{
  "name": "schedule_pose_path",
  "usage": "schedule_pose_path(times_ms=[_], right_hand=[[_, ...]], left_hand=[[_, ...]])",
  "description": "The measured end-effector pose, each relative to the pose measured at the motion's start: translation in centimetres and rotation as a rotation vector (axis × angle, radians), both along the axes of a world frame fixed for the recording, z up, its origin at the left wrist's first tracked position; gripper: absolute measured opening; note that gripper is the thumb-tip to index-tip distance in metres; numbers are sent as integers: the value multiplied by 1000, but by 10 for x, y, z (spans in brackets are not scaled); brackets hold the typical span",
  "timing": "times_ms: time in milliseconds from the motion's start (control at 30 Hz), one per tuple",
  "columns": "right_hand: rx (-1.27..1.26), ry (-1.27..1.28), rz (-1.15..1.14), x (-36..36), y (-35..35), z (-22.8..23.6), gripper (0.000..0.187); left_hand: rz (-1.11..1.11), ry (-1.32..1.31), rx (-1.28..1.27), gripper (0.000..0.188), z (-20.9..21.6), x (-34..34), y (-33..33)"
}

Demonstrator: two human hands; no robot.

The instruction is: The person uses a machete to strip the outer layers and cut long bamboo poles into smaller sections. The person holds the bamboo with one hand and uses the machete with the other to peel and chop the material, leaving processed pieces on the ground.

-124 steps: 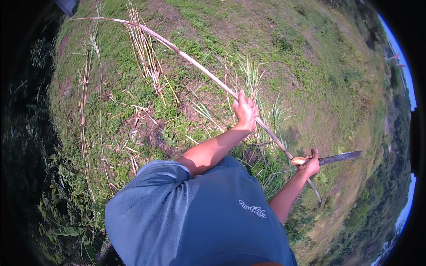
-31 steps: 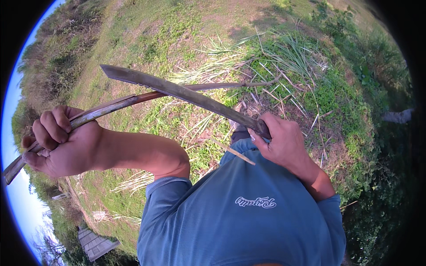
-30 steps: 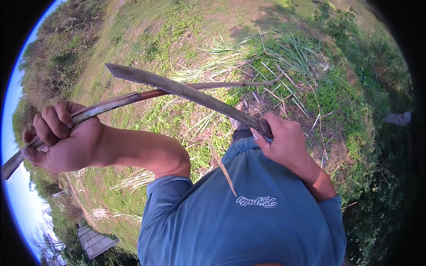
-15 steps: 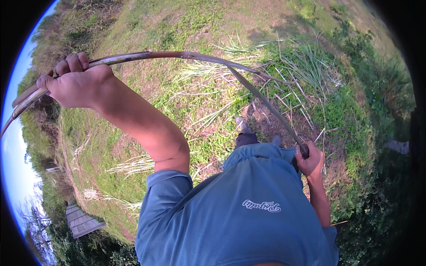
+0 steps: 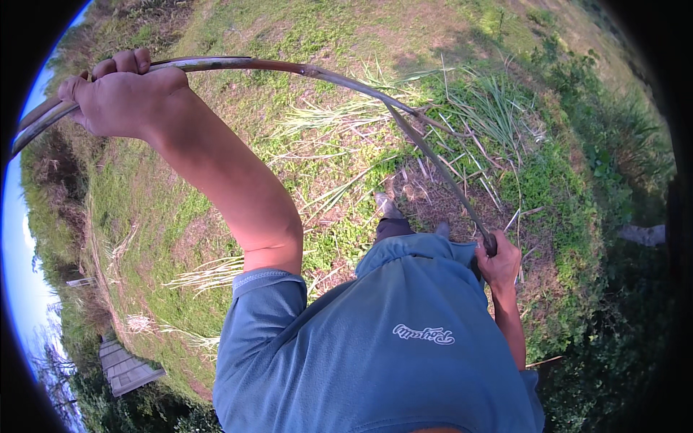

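My left hand (image 5: 130, 97), raised at the upper left, is wrapped round a long, curved cane stalk (image 5: 271, 66). Beyond the fist, toward the left rim, a second length shows beside the stalk. The stalk arches rightward and down to a thin end above the cut stems. Low on the right, at hip height, my right hand (image 5: 502, 261) is closed round the dark handle of a machete (image 5: 439, 164). Its long, narrow blade slants up and left to the stalk's underside. Whether the tip touches the stalk or only overlaps it, I cannot tell.
Cut green leaves (image 5: 498, 108) and pale stems lie on the grass ahead. A bundle of pale stalks (image 5: 209, 274) lies to the left. My shoe (image 5: 388, 206) stands just behind the litter. Dense bushes (image 5: 621, 166) line the right; a grey slatted panel (image 5: 126, 366) is at lower left.
My left hand and the stalk have risen a little in the picture. The blade's far end now meets the stalk's line slightly farther right. Both hands keep their grip.
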State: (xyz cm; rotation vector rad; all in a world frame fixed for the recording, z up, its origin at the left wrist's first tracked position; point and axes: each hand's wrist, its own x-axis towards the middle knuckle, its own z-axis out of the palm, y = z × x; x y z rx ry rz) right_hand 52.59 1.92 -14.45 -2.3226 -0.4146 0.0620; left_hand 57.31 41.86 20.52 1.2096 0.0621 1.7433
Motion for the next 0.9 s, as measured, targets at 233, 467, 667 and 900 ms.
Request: schedule_pose_path(times_ms=[233,467,667,900], right_hand=[[-15,-12,-19,-1,4,3,22],[-3,30,-26,1,6,6,21],[-9,38,-37,2,7,2,20],[-73,41,-33,4,6,2,22]], left_hand=[[-45,36,55,18,0,-2,4],[-24,5,-4,18,2,4,1],[-27,12,23,19,0,0,10],[-64,66,25,25,3,-3,2]])
